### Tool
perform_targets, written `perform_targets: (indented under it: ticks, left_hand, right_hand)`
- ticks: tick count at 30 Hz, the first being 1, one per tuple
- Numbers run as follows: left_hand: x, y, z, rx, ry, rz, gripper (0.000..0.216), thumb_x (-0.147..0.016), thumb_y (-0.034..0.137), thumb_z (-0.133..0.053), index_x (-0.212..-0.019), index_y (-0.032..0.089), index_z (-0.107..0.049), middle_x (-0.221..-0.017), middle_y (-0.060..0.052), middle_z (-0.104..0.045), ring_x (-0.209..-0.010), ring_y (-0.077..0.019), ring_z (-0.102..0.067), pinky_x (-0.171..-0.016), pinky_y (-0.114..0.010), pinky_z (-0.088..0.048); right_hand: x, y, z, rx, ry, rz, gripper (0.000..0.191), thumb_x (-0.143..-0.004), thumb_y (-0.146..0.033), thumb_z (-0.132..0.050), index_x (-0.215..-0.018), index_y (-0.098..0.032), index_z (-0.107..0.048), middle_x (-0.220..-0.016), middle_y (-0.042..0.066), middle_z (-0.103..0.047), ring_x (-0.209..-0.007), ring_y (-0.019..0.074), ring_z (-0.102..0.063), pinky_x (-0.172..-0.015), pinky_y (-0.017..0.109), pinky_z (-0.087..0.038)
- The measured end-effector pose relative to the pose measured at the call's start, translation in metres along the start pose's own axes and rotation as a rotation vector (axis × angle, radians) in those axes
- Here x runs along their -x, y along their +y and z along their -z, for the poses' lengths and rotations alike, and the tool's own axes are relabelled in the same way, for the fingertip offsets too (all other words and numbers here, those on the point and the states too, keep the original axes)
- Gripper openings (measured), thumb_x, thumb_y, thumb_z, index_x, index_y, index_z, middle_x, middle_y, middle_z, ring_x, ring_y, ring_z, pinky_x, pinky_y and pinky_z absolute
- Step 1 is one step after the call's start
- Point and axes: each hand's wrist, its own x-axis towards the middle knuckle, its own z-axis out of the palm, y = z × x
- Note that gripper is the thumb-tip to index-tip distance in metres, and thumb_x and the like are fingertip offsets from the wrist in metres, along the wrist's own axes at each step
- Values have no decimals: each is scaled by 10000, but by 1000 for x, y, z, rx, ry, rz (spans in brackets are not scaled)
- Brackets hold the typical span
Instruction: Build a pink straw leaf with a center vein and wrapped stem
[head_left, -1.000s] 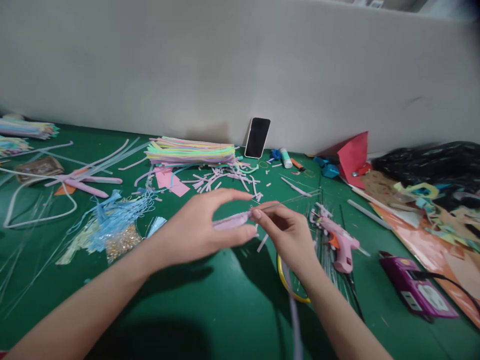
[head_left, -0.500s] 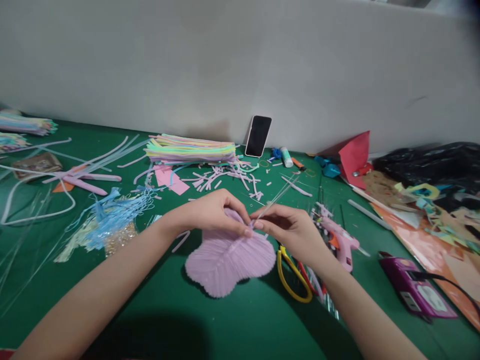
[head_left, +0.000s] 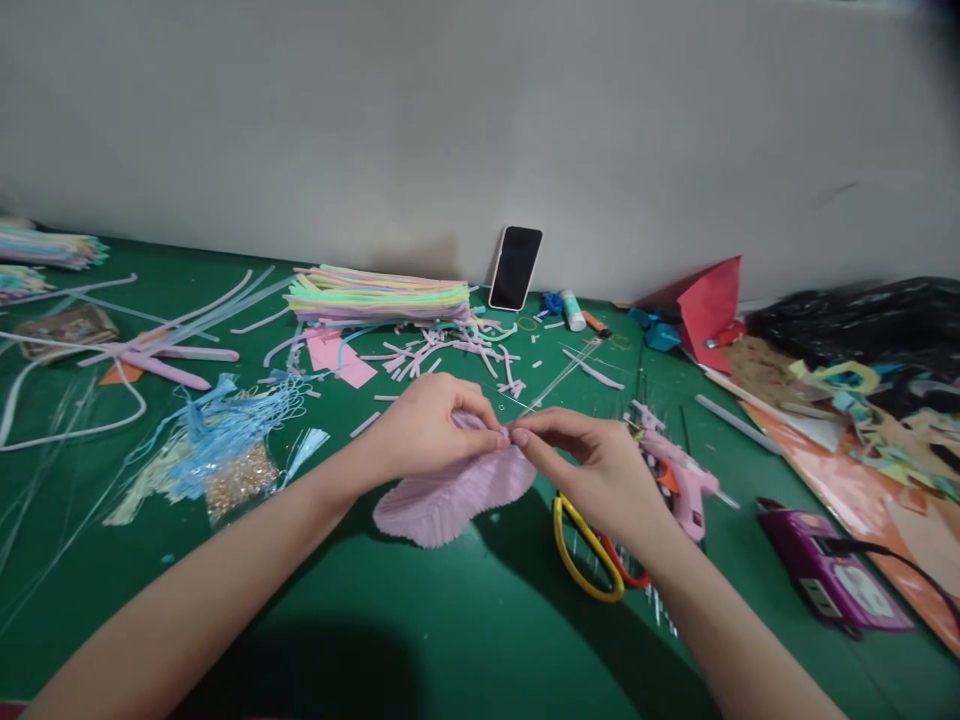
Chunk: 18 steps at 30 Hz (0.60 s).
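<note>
Both hands meet over the green table (head_left: 450, 620). My left hand (head_left: 431, 428) pinches the top edge of a lilac wing-shaped piece (head_left: 450, 495) made of ribbed pipe-cleaner rows. My right hand (head_left: 600, 465) pinches the same spot from the right, and a thin clear wire (head_left: 559, 375) runs up and away from its fingertips. The piece hangs tilted just above the table. Yellow-handled scissors (head_left: 577, 560) lie under my right wrist.
A pink glue gun (head_left: 679, 480) and a purple power strip (head_left: 825, 580) lie to the right. A stack of pastel pipe cleaners (head_left: 379, 297), lilac offcuts, a phone (head_left: 515, 268) leaning on the wall, blue tassels (head_left: 225, 430) and paper scraps (head_left: 862, 440) surround the hands.
The lilac piece went from edge-on between my fingers to spread open, then tilted flatter. Both hands drew closer together and now pinch its top edge.
</note>
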Motion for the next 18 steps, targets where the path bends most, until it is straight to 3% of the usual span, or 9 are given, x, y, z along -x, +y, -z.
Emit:
perform_targets:
  ticks: [4,11,18]
  left_hand:
    - [3,4,-6,-92,72,32,119,-756,285,-683,-700,208,-754,-740,3,-701,-701,-161,-616,-647,-282,-406]
    - [9,6,-7,-129,125,35,136,-773,341,-668,-864,262,-730,-824,23,-730,-752,-184,-636,-654,-289,-422]
    - [9,11,-9,-292,124,-38,137,-823,275,-609,-797,218,-731,-799,-10,-697,-780,-191,-618,-654,-297,-410]
  right_hand:
    - [2,-3,0,112,4,1,102,-817,-243,-620,-849,-203,-708,-840,25,-740,-756,172,-678,-699,292,-536]
    - [8,-6,0,347,56,201,135,-847,-139,-544,-877,-206,-658,-851,30,-727,-732,168,-668,-691,295,-524]
    - [9,-6,-6,376,106,175,92,-852,-161,-546,-853,-210,-623,-801,22,-722,-699,166,-678,-663,285,-519]
